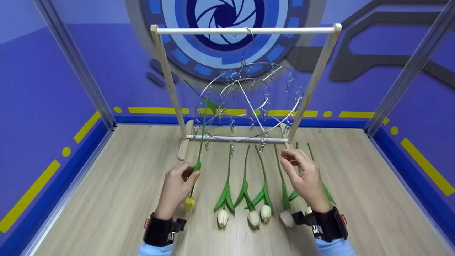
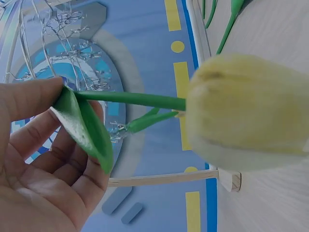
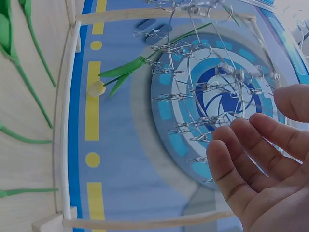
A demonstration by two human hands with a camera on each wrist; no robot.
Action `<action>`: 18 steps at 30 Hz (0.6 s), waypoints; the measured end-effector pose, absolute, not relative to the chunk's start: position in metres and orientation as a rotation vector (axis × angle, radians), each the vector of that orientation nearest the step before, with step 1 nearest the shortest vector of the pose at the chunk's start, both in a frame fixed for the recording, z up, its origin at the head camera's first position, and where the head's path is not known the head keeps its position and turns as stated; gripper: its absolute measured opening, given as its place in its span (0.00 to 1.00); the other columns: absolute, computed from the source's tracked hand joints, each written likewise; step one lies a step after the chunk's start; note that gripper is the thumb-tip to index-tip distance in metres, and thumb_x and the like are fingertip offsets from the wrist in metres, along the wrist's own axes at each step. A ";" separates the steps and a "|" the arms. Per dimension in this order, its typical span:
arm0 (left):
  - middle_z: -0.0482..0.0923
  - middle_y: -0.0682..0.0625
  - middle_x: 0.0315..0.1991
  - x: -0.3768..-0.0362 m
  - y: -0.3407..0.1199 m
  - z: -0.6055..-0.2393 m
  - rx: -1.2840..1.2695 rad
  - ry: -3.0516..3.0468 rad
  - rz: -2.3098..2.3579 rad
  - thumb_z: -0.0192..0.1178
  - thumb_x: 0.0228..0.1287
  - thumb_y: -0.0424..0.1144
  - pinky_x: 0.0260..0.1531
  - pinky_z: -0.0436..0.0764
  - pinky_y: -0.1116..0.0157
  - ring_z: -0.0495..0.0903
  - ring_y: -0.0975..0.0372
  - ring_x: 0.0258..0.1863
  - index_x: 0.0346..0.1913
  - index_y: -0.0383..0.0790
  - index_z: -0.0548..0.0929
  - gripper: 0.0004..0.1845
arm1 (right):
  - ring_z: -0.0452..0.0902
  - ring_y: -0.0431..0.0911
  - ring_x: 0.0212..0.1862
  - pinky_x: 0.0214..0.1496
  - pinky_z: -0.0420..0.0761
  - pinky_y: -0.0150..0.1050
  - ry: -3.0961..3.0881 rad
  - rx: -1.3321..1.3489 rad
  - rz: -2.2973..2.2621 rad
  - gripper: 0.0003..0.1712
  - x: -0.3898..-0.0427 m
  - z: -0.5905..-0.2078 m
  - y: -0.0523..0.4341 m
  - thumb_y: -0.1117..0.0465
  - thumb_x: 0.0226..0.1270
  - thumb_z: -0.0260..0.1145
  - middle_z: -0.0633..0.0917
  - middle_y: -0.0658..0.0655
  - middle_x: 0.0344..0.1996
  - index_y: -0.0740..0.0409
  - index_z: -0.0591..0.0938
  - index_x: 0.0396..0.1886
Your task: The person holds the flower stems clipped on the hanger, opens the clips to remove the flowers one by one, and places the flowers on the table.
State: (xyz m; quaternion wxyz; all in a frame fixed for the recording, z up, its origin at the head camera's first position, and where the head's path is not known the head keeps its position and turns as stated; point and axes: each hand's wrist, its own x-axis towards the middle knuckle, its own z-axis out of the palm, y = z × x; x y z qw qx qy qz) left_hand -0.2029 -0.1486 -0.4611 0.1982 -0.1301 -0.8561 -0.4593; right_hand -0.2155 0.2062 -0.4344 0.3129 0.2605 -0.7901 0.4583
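My left hand (image 1: 179,186) pinches a yellow artificial tulip (image 2: 246,111) by its green leaf and stem between thumb and fingers. Its bloom points down toward me and its stem rises up to the near left of a round wire clip hanger (image 1: 250,106). A second tulip (image 3: 96,88) is caught at the left of that hanger, its leaves (image 1: 213,106) spread. My right hand (image 1: 304,174) holds nothing; its fingers are loosely bent above the tulips on the right, covering part of them. Many small metal clips dangle from the hanger's rings.
Several white tulips lie on the wooden table (image 1: 142,199), blooms toward me, including one tulip (image 1: 223,218) nearest the left hand. The hanger hooks over the white top bar (image 1: 291,31) of a wooden-sided stand. Blue printed walls (image 1: 81,71) enclose the table behind and at both sides.
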 end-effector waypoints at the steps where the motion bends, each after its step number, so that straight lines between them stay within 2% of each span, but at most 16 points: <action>1: 0.81 0.53 0.32 -0.203 -0.149 -0.461 -0.359 -2.394 -1.292 0.67 0.70 0.32 0.33 0.77 0.66 0.78 0.63 0.30 0.41 0.37 0.87 0.02 | 0.81 0.47 0.45 0.49 0.77 0.23 -2.085 0.684 1.192 0.15 -0.215 -0.436 0.207 0.76 0.70 0.65 0.86 0.61 0.45 0.67 0.84 0.54; 8: 0.83 0.51 0.32 -0.205 -0.150 -0.465 -0.295 -2.395 -1.319 0.66 0.70 0.32 0.35 0.78 0.67 0.81 0.62 0.31 0.41 0.37 0.87 0.02 | 0.81 0.45 0.44 0.46 0.78 0.27 -2.091 0.668 1.117 0.16 -0.216 -0.449 0.211 0.77 0.68 0.66 0.86 0.59 0.45 0.66 0.85 0.54; 11: 0.83 0.51 0.32 -0.206 -0.151 -0.466 -0.263 -2.384 -1.321 0.67 0.70 0.32 0.34 0.78 0.67 0.81 0.61 0.31 0.41 0.38 0.87 0.02 | 0.81 0.48 0.43 0.45 0.78 0.30 -2.102 0.665 1.080 0.17 -0.217 -0.453 0.211 0.77 0.67 0.67 0.86 0.60 0.45 0.67 0.84 0.54; 18: 0.82 0.50 0.31 -0.208 -0.153 -0.468 -0.168 -2.386 -1.323 0.68 0.68 0.32 0.33 0.77 0.68 0.79 0.61 0.29 0.39 0.36 0.87 0.02 | 0.82 0.54 0.43 0.46 0.79 0.30 -2.123 0.655 1.029 0.19 -0.219 -0.461 0.210 0.76 0.66 0.68 0.85 0.61 0.46 0.67 0.83 0.56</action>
